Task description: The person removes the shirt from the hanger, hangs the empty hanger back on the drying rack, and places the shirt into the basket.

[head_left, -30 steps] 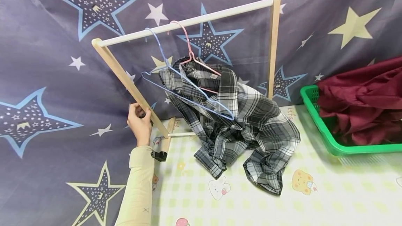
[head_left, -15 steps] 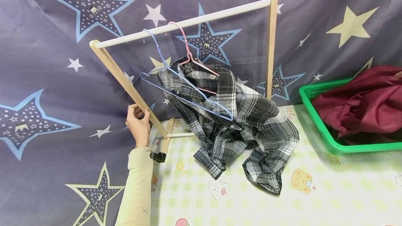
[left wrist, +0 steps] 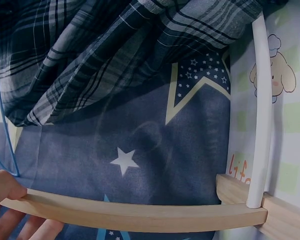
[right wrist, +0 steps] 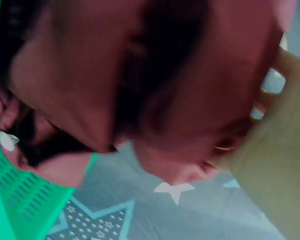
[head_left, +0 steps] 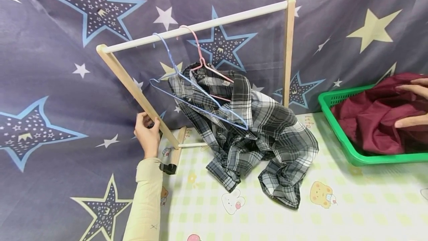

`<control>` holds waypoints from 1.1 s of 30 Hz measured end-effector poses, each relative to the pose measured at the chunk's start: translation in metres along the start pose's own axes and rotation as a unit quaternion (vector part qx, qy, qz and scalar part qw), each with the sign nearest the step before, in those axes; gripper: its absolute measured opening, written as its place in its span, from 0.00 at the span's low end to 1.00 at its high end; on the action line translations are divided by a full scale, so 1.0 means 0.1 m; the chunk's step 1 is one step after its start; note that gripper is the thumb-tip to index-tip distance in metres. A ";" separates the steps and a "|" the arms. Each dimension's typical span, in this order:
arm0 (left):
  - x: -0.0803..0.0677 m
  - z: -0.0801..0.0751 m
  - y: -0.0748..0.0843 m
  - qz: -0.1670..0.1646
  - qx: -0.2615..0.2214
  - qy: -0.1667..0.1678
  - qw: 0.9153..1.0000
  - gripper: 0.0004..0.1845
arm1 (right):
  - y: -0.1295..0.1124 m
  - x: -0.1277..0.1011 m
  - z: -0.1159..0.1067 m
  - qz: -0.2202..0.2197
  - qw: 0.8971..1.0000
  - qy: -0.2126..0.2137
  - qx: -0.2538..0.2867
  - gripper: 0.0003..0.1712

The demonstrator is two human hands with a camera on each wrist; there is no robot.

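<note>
My left hand (head_left: 147, 131) grips the left wooden post of a small clothes rack (head_left: 133, 86), thumb on one side and fingers on the other. In the left wrist view the thumb and fingers wrap the post's end (left wrist: 115, 212). My right hand (head_left: 416, 103), cut off by the frame edge, has its fingers and thumb spread on a maroon cloth garment (head_left: 378, 122). That garment lies bunched in a green basket (head_left: 357, 157); in the blurred right wrist view its folds (right wrist: 190, 100) hide most of the fingers.
From the rack's white bar (head_left: 227, 18) hang a blue hanger (head_left: 172, 60) and a pink hanger (head_left: 200, 51). A grey plaid shirt (head_left: 277, 118) hangs on the pink one, its sleeves reaching the checked tablecloth (head_left: 267, 222). A star-patterned curtain (head_left: 110, 122) stands behind.
My right hand has come into view from the right edge, onto the maroon garment. The garment has shifted and bunched up in the basket. My left hand keeps its grip on the post.
</note>
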State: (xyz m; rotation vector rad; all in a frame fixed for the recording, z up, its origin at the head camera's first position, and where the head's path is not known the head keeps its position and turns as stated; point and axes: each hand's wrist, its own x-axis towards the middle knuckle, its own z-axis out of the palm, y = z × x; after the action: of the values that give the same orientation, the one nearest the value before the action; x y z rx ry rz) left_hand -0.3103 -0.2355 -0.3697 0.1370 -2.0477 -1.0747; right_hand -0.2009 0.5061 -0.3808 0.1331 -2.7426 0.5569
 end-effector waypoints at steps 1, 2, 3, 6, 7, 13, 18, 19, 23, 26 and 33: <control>0.00 0.00 0.00 0.001 -0.001 0.001 1.000 0.12 | -0.03 -0.01 0.03 0.028 1.000 -0.005 -0.012 0.65; 0.00 0.00 0.00 0.001 -0.001 0.001 1.000 0.12 | -0.07 -0.02 0.06 0.043 0.999 -0.003 -0.016 0.62; -0.01 0.00 0.00 0.002 0.000 0.002 1.000 0.12 | -0.11 -0.02 0.09 0.052 0.998 -0.002 -0.019 0.61; -0.02 0.00 0.00 0.006 -0.002 0.002 1.000 0.12 | -0.21 -0.03 0.17 0.053 0.997 -0.009 -0.048 0.58; -0.02 0.00 0.00 0.007 -0.002 0.003 1.000 0.12 | -0.24 -0.04 0.19 0.051 0.997 -0.013 -0.060 0.57; -0.03 0.00 -0.01 0.012 -0.002 0.004 1.000 0.12 | -0.31 -0.08 0.25 -0.029 0.998 0.028 -0.045 0.61; -0.03 -0.01 -0.02 0.011 -0.008 0.005 1.000 0.12 | -0.34 0.01 0.22 -0.093 0.984 0.153 0.018 0.74; -0.02 -0.01 -0.01 0.011 -0.010 0.005 1.000 0.12 | -0.35 0.03 0.22 -0.092 0.981 0.170 0.024 0.76; -0.02 -0.01 -0.01 0.009 -0.006 0.003 1.000 0.12 | -0.34 0.07 0.19 -0.002 0.989 0.148 0.020 0.84; -0.03 -0.01 -0.01 0.009 -0.004 0.005 1.000 0.12 | -0.29 0.05 0.18 0.083 0.994 0.074 -0.005 0.82; -0.02 -0.01 -0.02 0.012 -0.004 0.007 1.000 0.12 | -0.15 0.03 0.28 0.112 0.988 -0.080 -0.076 0.71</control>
State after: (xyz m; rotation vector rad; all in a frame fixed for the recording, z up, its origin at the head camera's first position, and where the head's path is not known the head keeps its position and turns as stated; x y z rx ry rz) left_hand -0.3089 -0.2368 -0.3723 0.1161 -2.0287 -1.0644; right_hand -0.2105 0.4813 -0.3987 -0.1763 -2.9657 0.4054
